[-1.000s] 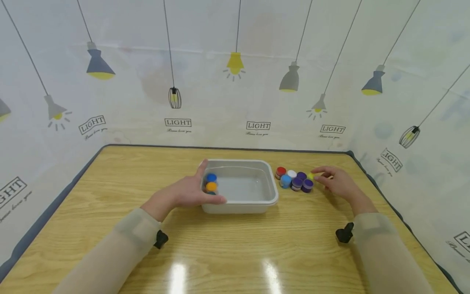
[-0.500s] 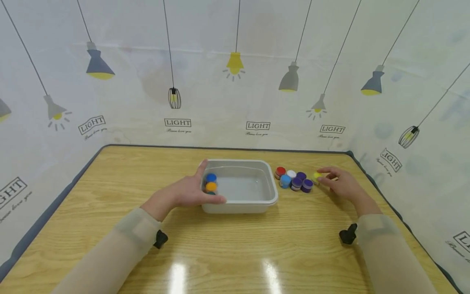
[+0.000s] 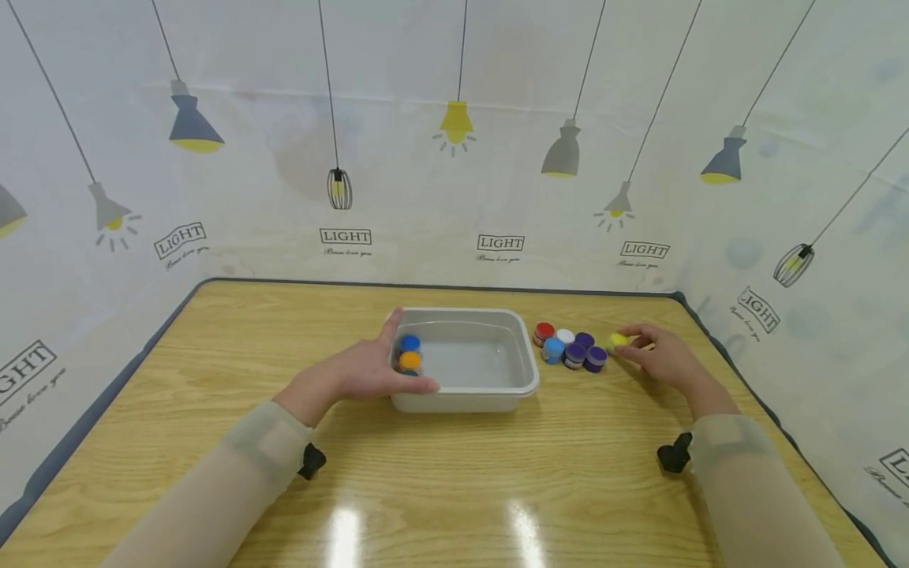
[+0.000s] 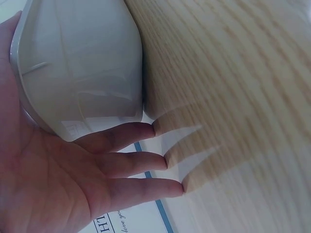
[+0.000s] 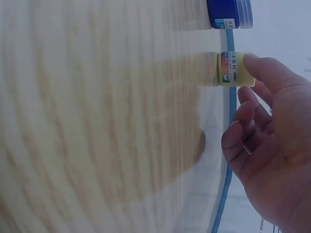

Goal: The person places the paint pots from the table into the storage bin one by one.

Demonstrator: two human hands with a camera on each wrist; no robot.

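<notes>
My left hand spans the left end of a pale grey plastic tub, thumb along the near rim and index finger at the far corner. In the left wrist view its other fingers lie straight beside the tub's outer wall. Inside that end sit small paint jars with a blue lid, an orange lid and a dark lid partly hidden by my thumb. At the right, my right hand pinches a yellow paint jar by its lid, the jar upright at the tabletop.
Between the tub and my right hand stands a cluster of paint jars: red, white, light blue and several purple ones. The wooden table meets a lamp-printed backdrop at its back and sides.
My right hand has shifted slightly right with the yellow paint jar, opening a gap between it and the purple jars. My left hand and the tub have stayed put.
</notes>
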